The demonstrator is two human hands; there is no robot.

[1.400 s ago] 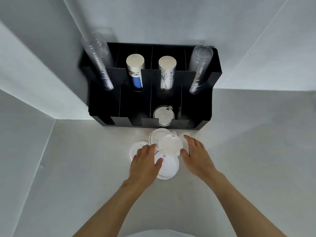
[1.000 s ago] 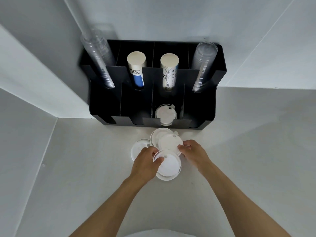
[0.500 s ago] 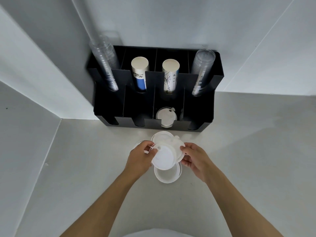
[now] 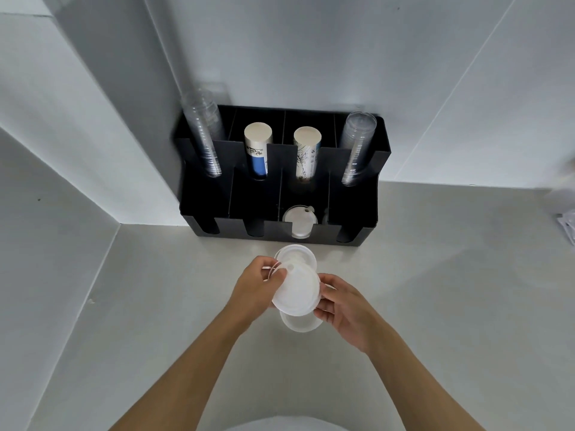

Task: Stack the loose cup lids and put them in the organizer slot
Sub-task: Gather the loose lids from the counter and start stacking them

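Just in front of the organizer [image 4: 280,194], I've got a white lid [image 4: 297,290] lifted off the counter [image 4: 155,306]. Left hand [image 4: 255,290] pinches its left edge with thumb and fingers; right hand [image 4: 342,306] is curled on the right edge, fingertips gripping the rim. There may be more than one lid in the grip, can't tell from this angle.

One lid [image 4: 301,321] lies flat on the counter directly under the held one, on the side away from the organizer. Another lid [image 4: 295,253] sits between my hands and the organizer's front wall.

A few lids [image 4: 299,222] are already in the organizer's third front slot from the left.

Step, as I judge it: stacking, not loading yet. Next: seat the held lid square onto a loose one, rims aligned so they nest, collect the remaining one, then carry the stack to that slot.
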